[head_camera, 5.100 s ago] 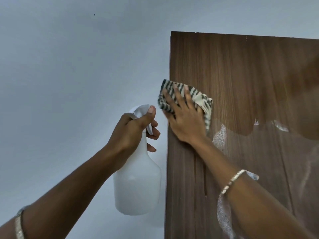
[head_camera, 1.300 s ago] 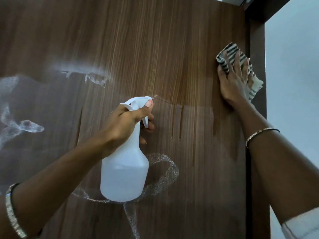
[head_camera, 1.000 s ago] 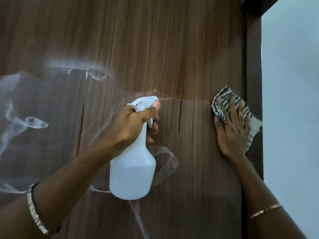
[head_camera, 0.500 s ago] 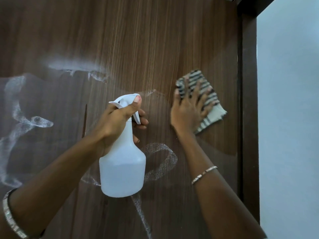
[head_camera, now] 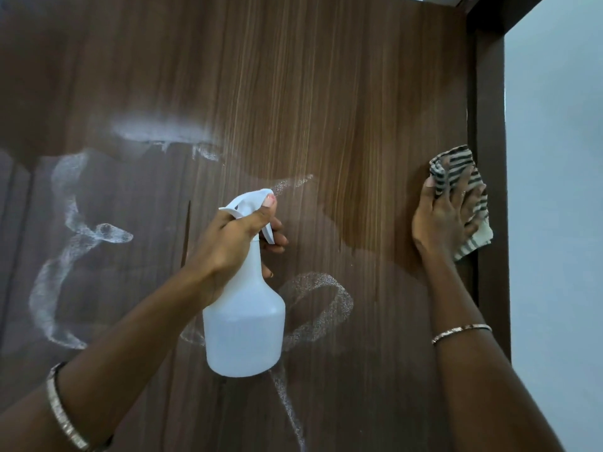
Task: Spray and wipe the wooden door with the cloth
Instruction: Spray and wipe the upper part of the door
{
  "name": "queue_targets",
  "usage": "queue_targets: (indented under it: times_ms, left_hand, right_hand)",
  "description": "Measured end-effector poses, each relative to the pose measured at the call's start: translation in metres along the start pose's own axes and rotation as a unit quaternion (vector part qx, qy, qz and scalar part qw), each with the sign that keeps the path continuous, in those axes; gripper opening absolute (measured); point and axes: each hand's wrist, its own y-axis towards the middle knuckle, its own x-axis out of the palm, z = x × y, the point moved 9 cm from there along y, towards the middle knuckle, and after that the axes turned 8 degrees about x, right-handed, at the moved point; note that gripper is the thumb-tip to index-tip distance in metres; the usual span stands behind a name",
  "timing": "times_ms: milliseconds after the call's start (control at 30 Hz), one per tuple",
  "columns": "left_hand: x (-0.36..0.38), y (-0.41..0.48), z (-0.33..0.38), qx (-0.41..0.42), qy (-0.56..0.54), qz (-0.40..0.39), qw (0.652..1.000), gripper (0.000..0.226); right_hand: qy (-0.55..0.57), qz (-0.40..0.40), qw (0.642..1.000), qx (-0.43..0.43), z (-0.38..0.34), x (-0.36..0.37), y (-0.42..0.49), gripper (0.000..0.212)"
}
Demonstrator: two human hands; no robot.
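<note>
Pressing striped grey-and-cream cloth on brown wooden door with spread right hand, wiping; gripping white plastic spray bottle in left hand (fingers curled round trigger, ready).

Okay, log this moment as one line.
step: wipe | left hand: grips spray bottle | right hand: presses striped cloth on wooden door, near right edge | spray streaks: unwiped, left and centre
</note>
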Motion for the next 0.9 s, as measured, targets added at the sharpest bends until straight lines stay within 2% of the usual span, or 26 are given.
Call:
queue_targets:
  times_ms: [67,133,267,367,467,633,900]
  left_hand:
    - [-0.002,-0.002,0.000,-0.002,0.006,0.001,1.000,0.049]
    - [-0.006,-0.004,0.000,0.000,0.008,0.006,1.000,0.049]
    - [-0.012,-0.006,0.003,0.006,0.012,0.014,1.000,0.050]
    - [-0.018,-0.008,0.006,0.005,0.009,0.023,1.000,0.049]
    - [-0.026,-0.010,0.005,0.004,0.015,0.029,0.999,0.049]
    - [-0.047,-0.011,0.000,-0.005,0.026,0.038,0.999,0.049]
    - [-0.078,-0.014,0.008,0.046,0.035,0.079,0.995,0.048]
  right_hand:
    - [-0.002,0.017,1.000,0.024,-0.014,0.006,-0.014,0.061]
    - [-0.017,0.017,1.000,-0.006,-0.048,0.023,-0.038,0.061]
    - [-0.035,-0.009,0.984,-0.173,-0.146,0.063,-0.123,0.061]
    - [-0.031,-0.066,0.966,-0.248,-0.167,0.078,-0.140,0.063]
    - [-0.031,-0.092,0.970,-0.222,-0.135,0.064,-0.096,0.063]
    - [0.003,-0.010,0.999,-0.047,-0.058,0.022,-0.034,0.065]
    - [0.001,0.035,0.999,-0.018,-0.078,0.038,-0.074,0.058]
